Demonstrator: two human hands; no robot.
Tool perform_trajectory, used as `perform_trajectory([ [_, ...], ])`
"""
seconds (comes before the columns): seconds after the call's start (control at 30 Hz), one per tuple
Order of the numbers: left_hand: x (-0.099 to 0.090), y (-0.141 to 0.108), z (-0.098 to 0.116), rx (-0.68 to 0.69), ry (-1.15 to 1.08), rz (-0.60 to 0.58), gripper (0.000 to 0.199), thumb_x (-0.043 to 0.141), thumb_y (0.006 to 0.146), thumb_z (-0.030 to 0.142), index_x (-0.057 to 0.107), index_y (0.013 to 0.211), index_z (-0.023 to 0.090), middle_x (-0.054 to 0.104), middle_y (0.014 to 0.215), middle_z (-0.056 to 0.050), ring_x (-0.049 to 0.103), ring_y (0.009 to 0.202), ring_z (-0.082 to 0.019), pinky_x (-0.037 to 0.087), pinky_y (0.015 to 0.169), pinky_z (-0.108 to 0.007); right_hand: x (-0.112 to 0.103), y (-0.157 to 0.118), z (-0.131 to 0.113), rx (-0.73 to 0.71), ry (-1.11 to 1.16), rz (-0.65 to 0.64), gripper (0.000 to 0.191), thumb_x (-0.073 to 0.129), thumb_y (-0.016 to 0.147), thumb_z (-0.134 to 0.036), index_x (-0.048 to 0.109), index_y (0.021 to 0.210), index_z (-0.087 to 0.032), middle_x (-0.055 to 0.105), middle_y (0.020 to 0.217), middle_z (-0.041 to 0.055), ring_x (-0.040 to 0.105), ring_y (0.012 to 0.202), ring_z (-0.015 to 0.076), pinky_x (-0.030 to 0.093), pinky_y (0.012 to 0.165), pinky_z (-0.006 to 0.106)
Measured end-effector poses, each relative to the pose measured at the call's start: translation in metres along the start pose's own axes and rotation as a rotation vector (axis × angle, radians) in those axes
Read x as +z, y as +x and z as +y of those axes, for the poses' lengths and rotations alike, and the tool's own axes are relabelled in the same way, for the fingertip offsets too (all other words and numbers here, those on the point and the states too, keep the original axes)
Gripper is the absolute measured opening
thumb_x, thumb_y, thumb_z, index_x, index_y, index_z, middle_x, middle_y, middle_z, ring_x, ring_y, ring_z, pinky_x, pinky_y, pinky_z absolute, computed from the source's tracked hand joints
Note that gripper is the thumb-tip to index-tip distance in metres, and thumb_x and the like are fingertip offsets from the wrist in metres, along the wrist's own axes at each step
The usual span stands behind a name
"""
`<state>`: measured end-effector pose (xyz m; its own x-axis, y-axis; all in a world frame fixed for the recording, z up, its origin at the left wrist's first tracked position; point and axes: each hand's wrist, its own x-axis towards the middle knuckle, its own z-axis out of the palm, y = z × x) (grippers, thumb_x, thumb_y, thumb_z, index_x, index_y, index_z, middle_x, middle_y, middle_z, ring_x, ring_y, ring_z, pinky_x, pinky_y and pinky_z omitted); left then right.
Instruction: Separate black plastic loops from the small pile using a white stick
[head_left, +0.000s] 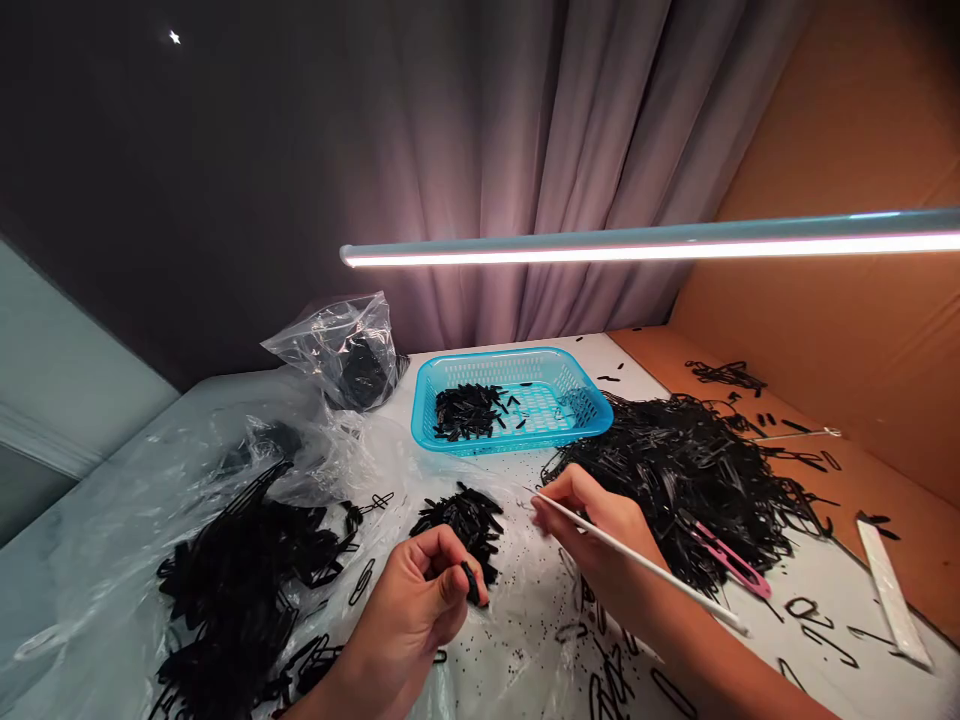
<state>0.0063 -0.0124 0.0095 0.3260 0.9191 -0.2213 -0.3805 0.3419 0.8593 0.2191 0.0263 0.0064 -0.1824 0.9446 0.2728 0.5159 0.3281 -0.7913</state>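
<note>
Pinching a small black piece (471, 583) between thumb and fingers, the left hand (405, 610) is low near the centre, its other fingers curled. The right hand (607, 520) grips a slim white stick (652, 568) much like a pen, forearm slanting in from the lower right, the thin tip pointing up and leftward, apart from the piece. Short black pieces (465, 412) cover only the left part of the blue basket (480, 446), and a small pile (469, 515) lies in front of it. With a far larger tangled heap (697, 470) on the right and a dark heap (240, 590) on the left, plenty seems left to handle.
</note>
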Motion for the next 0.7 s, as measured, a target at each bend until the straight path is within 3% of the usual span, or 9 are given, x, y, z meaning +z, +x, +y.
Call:
perform_trajectory([
  [0.07, -0.001, 0.001, 0.005, 0.034, -0.040, 0.012, 0.018, 0.059, 0.087, 0.026, 0.050, 0.076, 0.014, 0.055, 0.075, 0.002, 0.020, 0.045, 0.000, 0.013, 0.045, -0.020, -0.002, 0.000, 0.000, 0.032, -0.007, -0.138, 0.024, 0.050, 0.094, -0.039, 0.052, 0.080, -0.019, 0.051, 0.054, -0.0042, 0.041, 0.047, 0.0096, 0.028, 0.045, 0.022],
  [0.13, -0.004, 0.004, 0.010, 0.057, -0.116, 0.044, 0.010, 0.052, 0.088, 0.018, 0.051, 0.078, 0.016, 0.050, 0.074, 0.003, 0.021, 0.047, -0.002, 0.016, 0.046, -0.020, -0.001, 0.000, 0.000, -0.012, -0.029, -0.251, 0.021, 0.052, 0.092, -0.035, 0.052, 0.079, -0.019, 0.047, 0.053, -0.0047, 0.037, 0.047, 0.0096, 0.024, 0.045, 0.023],
  [0.2, -0.008, 0.008, 0.015, 0.047, -0.193, 0.093, 0.006, 0.049, 0.086, 0.016, 0.054, 0.084, 0.017, 0.043, 0.065, 0.004, 0.021, 0.048, -0.004, 0.017, 0.045, -0.021, 0.005, 0.000, 0.002, -0.103, -0.062, -0.302, 0.014, 0.055, 0.089, -0.027, 0.054, 0.078, -0.018, 0.052, 0.060, -0.0025, 0.044, 0.055, 0.0107, 0.030, 0.052, 0.023],
  [0.33, -0.015, 0.013, 0.016, -0.011, -0.148, 0.220, 0.024, 0.048, 0.091, 0.036, 0.061, 0.092, 0.016, 0.023, 0.047, 0.008, 0.015, 0.043, -0.006, 0.012, 0.040, -0.022, 0.024, 0.001, 0.011, -0.256, -0.135, -0.310, 0.008, 0.059, 0.080, -0.010, 0.057, 0.078, -0.018, 0.058, 0.085, 0.0018, 0.052, 0.078, 0.0143, 0.037, 0.071, 0.027],
  [0.4, -0.016, 0.014, 0.015, -0.027, -0.039, 0.256, 0.030, 0.050, 0.089, 0.042, 0.061, 0.101, 0.017, 0.030, 0.046, 0.008, 0.016, 0.041, -0.005, 0.008, 0.039, -0.023, 0.034, 0.002, 0.018, -0.310, -0.196, -0.324, 0.007, 0.060, 0.083, -0.013, 0.058, 0.080, -0.018, 0.061, 0.089, 0.0017, 0.053, 0.084, 0.0161, 0.037, 0.078, 0.031],
  [0.47, -0.015, 0.014, 0.013, -0.034, 0.088, 0.256, 0.033, 0.053, 0.088, 0.044, 0.061, 0.108, 0.018, 0.047, 0.058, 0.005, 0.017, 0.041, -0.003, 0.006, 0.039, -0.022, 0.040, 0.003, 0.025, -0.352, -0.242, -0.333, 0.007, 0.059, 0.087, -0.016, 0.057, 0.080, -0.018, 0.063, 0.087, 0.0022, 0.055, 0.086, 0.0174, 0.035, 0.078, 0.032],
  [0.53, -0.014, 0.014, 0.012, -0.039, 0.236, 0.251, 0.035, 0.056, 0.086, 0.044, 0.063, 0.109, 0.018, 0.055, 0.069, 0.002, 0.017, 0.043, -0.002, 0.008, 0.041, -0.021, 0.042, 0.004, 0.029, -0.365, -0.256, -0.322, 0.010, 0.056, 0.089, -0.013, 0.057, 0.079, -0.017, 0.065, 0.083, 0.0027, 0.056, 0.083, 0.0174, 0.035, 0.075, 0.031],
  [0.63, -0.014, 0.015, 0.009, -0.027, 0.447, 0.270, 0.034, 0.064, 0.080, 0.041, 0.068, 0.105, 0.018, 0.055, 0.074, 0.001, 0.028, 0.048, -0.003, 0.018, 0.045, -0.020, 0.036, 0.002, 0.025, -0.347, -0.234, -0.280, 0.009, 0.054, 0.090, -0.014, 0.057, 0.082, -0.017, 0.066, 0.083, 0.0020, 0.057, 0.081, 0.0165, 0.036, 0.076, 0.031],
  [0.7, -0.014, 0.016, 0.006, 0.012, 0.552, 0.274, 0.031, 0.067, 0.078, 0.035, 0.069, 0.106, 0.022, 0.058, 0.084, -0.001, 0.037, 0.053, -0.005, 0.027, 0.051, -0.020, 0.028, -0.002, 0.017, -0.287, -0.200, -0.225, 0.006, 0.053, 0.091, -0.017, 0.057, 0.087, -0.018, 0.066, 0.093, 0.0026, 0.057, 0.087, 0.0165, 0.039, 0.076, 0.030],
])
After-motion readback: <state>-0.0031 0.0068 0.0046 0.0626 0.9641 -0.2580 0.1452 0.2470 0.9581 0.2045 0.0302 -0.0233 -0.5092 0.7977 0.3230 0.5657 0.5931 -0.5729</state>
